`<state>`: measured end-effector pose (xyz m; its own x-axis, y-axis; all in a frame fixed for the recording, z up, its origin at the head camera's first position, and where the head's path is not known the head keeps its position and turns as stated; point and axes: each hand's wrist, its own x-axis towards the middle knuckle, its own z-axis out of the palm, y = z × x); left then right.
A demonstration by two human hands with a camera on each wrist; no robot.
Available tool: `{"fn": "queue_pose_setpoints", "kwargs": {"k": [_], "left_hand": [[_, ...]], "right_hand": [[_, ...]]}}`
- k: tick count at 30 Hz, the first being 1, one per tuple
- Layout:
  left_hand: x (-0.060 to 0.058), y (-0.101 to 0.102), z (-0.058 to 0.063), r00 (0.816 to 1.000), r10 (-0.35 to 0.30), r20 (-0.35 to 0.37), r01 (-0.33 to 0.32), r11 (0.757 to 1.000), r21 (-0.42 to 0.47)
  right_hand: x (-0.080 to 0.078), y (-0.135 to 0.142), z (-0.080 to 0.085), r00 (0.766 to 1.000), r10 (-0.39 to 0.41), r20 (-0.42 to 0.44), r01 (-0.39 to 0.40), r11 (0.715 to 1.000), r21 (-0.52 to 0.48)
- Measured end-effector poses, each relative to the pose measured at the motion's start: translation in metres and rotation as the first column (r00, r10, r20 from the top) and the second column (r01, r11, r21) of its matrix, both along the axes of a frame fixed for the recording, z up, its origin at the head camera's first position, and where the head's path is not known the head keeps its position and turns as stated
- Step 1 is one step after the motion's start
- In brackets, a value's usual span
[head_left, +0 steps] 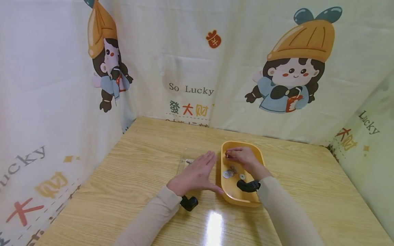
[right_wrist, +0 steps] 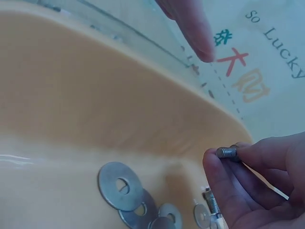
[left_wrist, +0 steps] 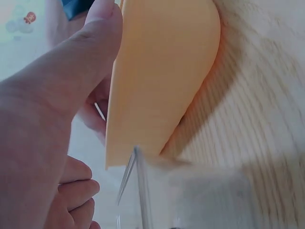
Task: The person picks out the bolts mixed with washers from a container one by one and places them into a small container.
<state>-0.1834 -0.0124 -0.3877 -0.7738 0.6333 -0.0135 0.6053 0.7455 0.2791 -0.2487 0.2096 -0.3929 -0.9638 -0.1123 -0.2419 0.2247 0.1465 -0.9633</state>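
An orange plastic tub (head_left: 243,202) stands on the table, with my right hand (head_left: 244,159) reaching over its far part. Between thumb and fingers that hand pinches a small threaded bolt (right_wrist: 228,152). Several flat washers (right_wrist: 114,186) lie on the tub's floor, and a second bolt (right_wrist: 211,200) lies beside a small washer. My left hand (head_left: 197,174) is spread out left of the tub; its thumb (left_wrist: 102,33) touches the tub's rim. Partly under the left hand sits a clear plastic box (left_wrist: 205,195) with a metal piece (head_left: 189,161) in it.
The wooden table (head_left: 147,147) runs back to a printed curtain (head_left: 147,61) along the far side and both flanks. Black wrist-worn camera parts (head_left: 189,203) hang below the forearms.
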Motion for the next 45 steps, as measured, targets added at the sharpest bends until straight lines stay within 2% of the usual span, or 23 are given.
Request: {"fn": "queue_pose_setpoints", "kwargs": {"k": [7, 17, 22, 30, 40, 45], "left_hand": [[-0.003, -0.01, 0.001, 1.0, 0.016, -0.008, -0.016, 1.0, 0.017], [-0.002, -0.024, 0.002, 0.996, 0.061, 0.064, -0.064, 0.996, 0.059], [-0.003, -0.03, 0.0, 0.993, 0.092, 0.074, -0.098, 0.993, 0.069], [-0.004, -0.04, 0.0, 0.994, 0.113, 0.011, -0.114, 0.991, 0.064], [0.0, -0.051, -0.002, 0.987, 0.161, -0.015, -0.159, 0.985, 0.067], [0.003, -0.056, -0.002, 0.983, 0.179, -0.05, -0.176, 0.983, 0.05]], "right_hand": [[0.003, 0.002, 0.007, 1.0, 0.019, -0.02, -0.019, 1.0, -0.017], [0.005, -0.001, 0.017, 0.998, 0.048, -0.035, -0.048, 0.999, -0.013], [0.005, -0.007, 0.024, 0.995, 0.091, -0.045, -0.091, 0.996, 0.0], [0.007, -0.023, 0.031, 0.989, 0.138, -0.046, -0.137, 0.99, 0.021], [0.009, -0.043, 0.033, 0.973, 0.223, -0.056, -0.223, 0.975, 0.011], [0.009, -0.052, 0.031, 0.974, 0.222, -0.035, -0.222, 0.975, 0.009]]}}
